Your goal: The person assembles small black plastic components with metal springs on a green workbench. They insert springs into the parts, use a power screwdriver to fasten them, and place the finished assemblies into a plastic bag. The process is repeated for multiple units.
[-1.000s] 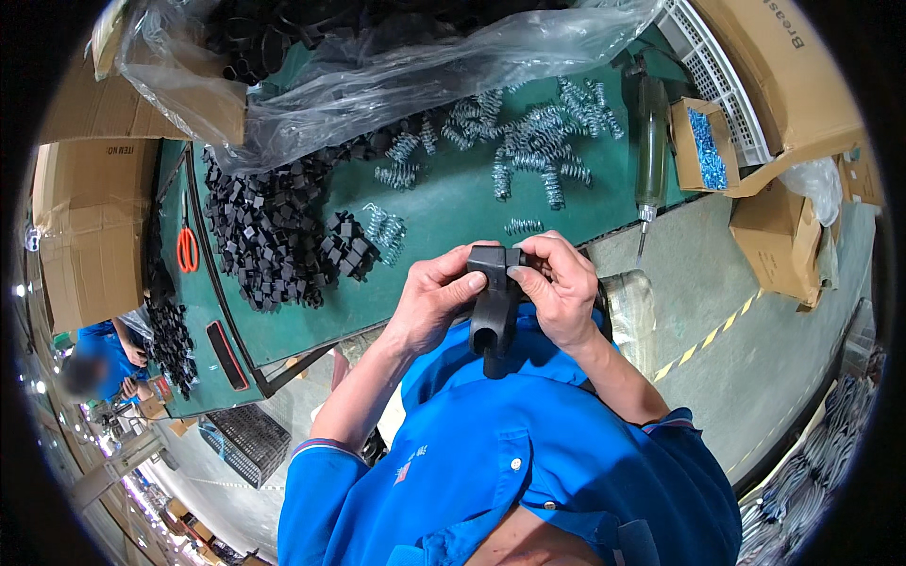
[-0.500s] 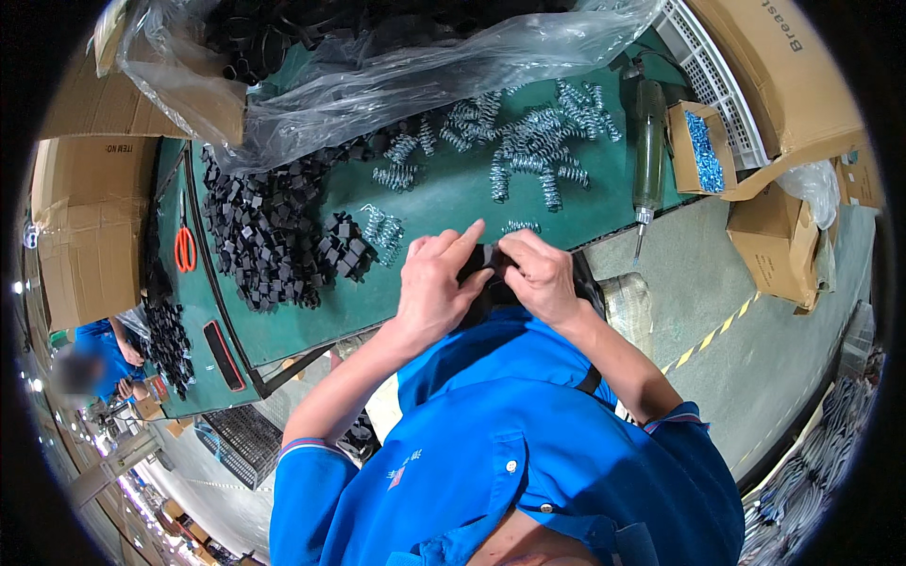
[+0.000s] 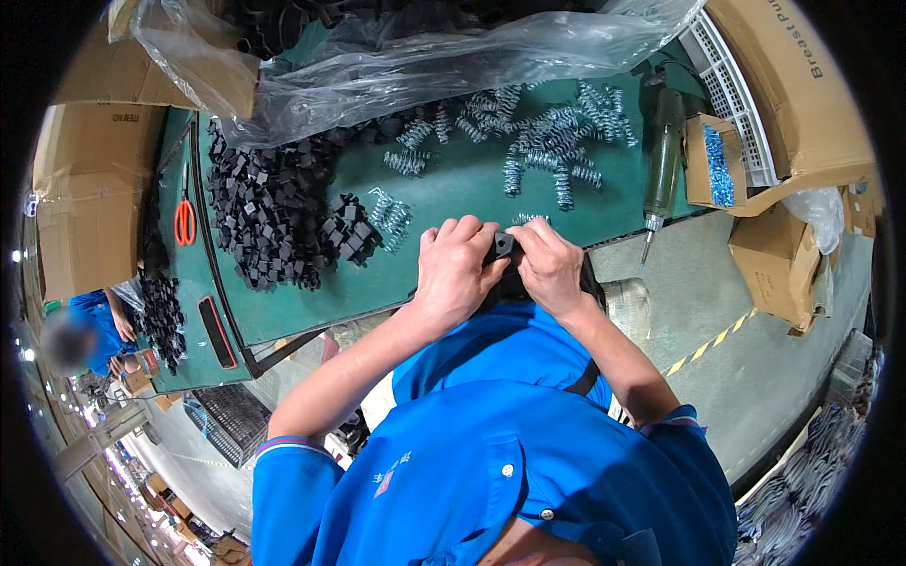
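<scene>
Close to my body at the table's front edge, my left hand (image 3: 457, 269) and my right hand (image 3: 550, 271) grip a black block-shaped part (image 3: 503, 245) between them. A dark hole shows in its upturned face; its lower portion is hidden by my fingers. Just beyond my right hand lies a coil spring (image 3: 530, 219). A pair of metal springs (image 3: 390, 220) rests beyond my left hand, beside a small group of black pieces (image 3: 350, 230). Farther left spreads a large heap of similar black pieces (image 3: 269, 212). Loose springs (image 3: 552, 141) are scattered toward the back.
A green power screwdriver (image 3: 665, 156) points toward me at the right, beside a carton of blue screws (image 3: 718, 168). Red-handled scissors (image 3: 184, 222) lie left. Plastic sheeting (image 3: 377, 94) drapes across the back. A co-worker (image 3: 94, 330) is at far left.
My left index finger, raised before, is now curled in. The black part has turned or lifted so its holed face shows. The whole view has shifted slightly.
</scene>
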A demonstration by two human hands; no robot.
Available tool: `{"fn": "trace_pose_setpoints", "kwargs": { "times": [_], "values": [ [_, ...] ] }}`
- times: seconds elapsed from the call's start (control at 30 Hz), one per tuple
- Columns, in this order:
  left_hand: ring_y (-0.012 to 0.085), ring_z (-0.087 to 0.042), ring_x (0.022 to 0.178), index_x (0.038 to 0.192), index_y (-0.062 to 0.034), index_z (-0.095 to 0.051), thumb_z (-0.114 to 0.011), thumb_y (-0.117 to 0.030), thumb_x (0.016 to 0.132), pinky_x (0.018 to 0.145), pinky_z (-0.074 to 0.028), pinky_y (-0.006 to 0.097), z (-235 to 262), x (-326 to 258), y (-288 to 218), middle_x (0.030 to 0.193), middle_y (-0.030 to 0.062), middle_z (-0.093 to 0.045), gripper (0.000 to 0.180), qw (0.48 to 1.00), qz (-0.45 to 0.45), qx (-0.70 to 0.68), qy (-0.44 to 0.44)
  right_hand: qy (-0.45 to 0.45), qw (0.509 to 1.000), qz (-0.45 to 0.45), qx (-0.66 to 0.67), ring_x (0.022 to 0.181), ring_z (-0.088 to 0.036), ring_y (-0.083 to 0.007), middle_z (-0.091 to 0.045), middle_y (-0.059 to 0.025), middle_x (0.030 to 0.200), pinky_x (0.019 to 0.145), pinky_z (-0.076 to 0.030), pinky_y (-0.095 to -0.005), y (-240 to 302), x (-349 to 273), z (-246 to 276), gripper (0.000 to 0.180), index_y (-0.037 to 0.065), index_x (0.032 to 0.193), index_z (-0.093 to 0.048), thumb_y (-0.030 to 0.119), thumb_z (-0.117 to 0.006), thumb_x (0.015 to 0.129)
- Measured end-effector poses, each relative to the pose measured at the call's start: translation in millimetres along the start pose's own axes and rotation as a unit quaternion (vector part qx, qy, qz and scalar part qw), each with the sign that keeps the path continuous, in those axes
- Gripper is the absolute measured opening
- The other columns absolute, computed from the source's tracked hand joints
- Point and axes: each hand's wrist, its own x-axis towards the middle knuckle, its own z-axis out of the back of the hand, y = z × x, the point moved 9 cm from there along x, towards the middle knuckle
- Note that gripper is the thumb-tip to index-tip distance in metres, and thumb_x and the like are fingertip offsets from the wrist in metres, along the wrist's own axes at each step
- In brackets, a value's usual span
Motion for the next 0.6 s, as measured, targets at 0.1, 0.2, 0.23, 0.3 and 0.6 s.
{"fn": "trace_pose_setpoints", "kwargs": {
  "times": [0.1, 0.2, 0.23, 0.3, 0.6],
  "values": [
    [0.0292, -0.056, 0.099, 0.113, -0.0049, -0.063, -0.075, -0.023, 0.076, 0.085, -0.042, 0.043, -6, 6, -13, 0.100, 0.0088, -0.059, 0.043, 0.995, -0.022, 0.098, 0.019, 0.132, 0.988, 0.035, -0.075, 0.072, -0.064, -0.0254, -0.057, -0.0076, 0.079, 0.059, -0.051, -0.0378, 1, 7, 8, 0.018, 0.005, 0.092, -0.068, 0.001, -0.066, 0.075],
    [0.0284, -0.056, 0.100, 0.113, -0.0047, -0.064, -0.073, -0.024, 0.077, 0.085, -0.042, 0.046, -13, 14, -14, 0.101, 0.0086, -0.059, 0.042, 0.988, -0.015, 0.151, 0.035, -0.059, 0.981, -0.121, -0.137, 0.076, -0.063, -0.0281, -0.065, -0.0110, 0.092, 0.068, -0.052, -0.0376, -39, 37, 116, 0.027, 0.006, 0.103, -0.068, 0.021, -0.071, 0.082],
    [0.0281, -0.056, 0.100, 0.113, -0.0049, -0.064, -0.073, -0.024, 0.078, 0.085, -0.042, 0.046, -15, 14, -14, 0.101, 0.0088, -0.059, 0.041, 0.986, -0.012, 0.159, 0.040, -0.022, 0.937, -0.292, -0.192, 0.085, -0.066, -0.0293, -0.067, -0.0137, 0.098, 0.072, -0.053, -0.0406, -73, 45, 140, 0.051, 0.002, 0.115, -0.062, 0.040, -0.071, 0.083],
    [0.0277, -0.056, 0.101, 0.113, -0.0054, -0.064, -0.072, -0.025, 0.079, 0.086, -0.041, 0.047, -17, 19, -17, 0.102, 0.0090, -0.059, 0.041, 0.983, -0.024, 0.176, 0.056, 0.004, 0.902, -0.283, -0.327, 0.091, -0.069, -0.0377, -0.068, -0.0217, 0.106, 0.076, -0.053, -0.0463, -106, 60, 155, 0.073, -0.001, 0.127, -0.050, 0.051, -0.071, 0.080],
    [0.0271, -0.054, 0.103, 0.105, -0.0043, -0.066, -0.070, -0.024, 0.080, 0.088, -0.038, 0.048, -26, 22, -15, 0.104, 0.0090, -0.058, 0.033, 0.978, -0.020, 0.190, 0.087, -0.065, 0.932, -0.349, -0.069, 0.081, -0.068, -0.0288, -0.068, -0.0173, 0.089, 0.076, -0.052, -0.0404, -142, 52, 139, 0.046, 0.001, 0.112, -0.059, 0.024, -0.072, 0.074]
  ]
}}
